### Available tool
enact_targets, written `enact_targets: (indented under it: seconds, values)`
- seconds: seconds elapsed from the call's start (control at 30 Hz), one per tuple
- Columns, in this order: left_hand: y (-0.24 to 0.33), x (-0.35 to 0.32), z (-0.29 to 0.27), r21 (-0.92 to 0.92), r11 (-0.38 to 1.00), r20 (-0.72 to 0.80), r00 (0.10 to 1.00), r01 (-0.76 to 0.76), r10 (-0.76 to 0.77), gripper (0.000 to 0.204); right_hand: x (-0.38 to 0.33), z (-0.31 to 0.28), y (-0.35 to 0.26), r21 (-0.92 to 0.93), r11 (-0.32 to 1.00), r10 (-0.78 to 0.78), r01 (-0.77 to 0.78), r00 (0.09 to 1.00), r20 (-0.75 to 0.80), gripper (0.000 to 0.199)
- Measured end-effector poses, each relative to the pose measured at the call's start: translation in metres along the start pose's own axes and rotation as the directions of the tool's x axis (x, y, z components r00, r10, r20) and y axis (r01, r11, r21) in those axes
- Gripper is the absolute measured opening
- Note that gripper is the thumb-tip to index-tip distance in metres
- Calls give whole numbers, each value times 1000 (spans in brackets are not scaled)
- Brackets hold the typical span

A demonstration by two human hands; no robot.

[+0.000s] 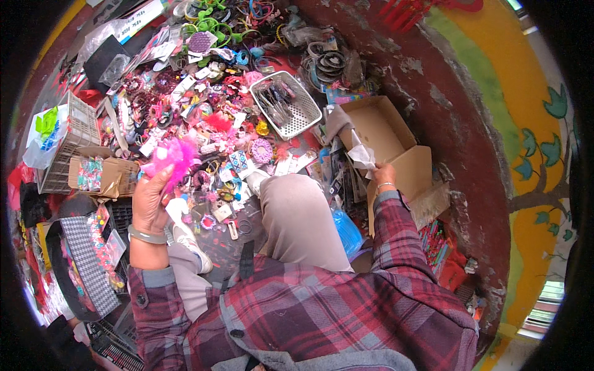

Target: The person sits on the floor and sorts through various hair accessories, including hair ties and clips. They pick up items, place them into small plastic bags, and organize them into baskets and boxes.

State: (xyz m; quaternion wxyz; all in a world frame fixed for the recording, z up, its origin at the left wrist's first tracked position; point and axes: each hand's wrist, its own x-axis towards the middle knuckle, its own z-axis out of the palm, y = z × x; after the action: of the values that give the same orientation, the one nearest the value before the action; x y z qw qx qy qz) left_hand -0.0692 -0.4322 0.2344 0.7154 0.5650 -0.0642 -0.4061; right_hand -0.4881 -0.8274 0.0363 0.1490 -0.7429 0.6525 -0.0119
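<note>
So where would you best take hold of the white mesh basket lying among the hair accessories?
Probably by the long rim of the white mesh basket, from its open near-right side. It lies tilted with clips inside, so a pinch on the raised rim should keep it level. The right hand is closest.

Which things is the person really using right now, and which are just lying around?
In use:
- left hand holds a fluffy pink feather piece
- right hand holds white paper at the cardboard box

Lying about:
- white basket of dark clips
- green hoops
- checked box
</note>
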Motion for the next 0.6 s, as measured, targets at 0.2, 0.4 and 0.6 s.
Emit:
enact_targets:
  seconds: [0.2, 0.4, 0.6]
  values:
    - [-7, 1, 13, -11, 999, 96, 994, 47, -46, 20, 33, -2, 57, 348, 937, 34, 42, 977, -210, 29]
    - [0, -13, 15, -112, 991, 66, 995, -71, 79, 24, 1, -99, -54, 934, -294, -42, -202, 979, 198, 29]
    - [8, -22, 18, -145, 987, 228, 973, 70, -36, 25, -51, -165, -181, 988, -151, -476, -17, 877, -57, 27]
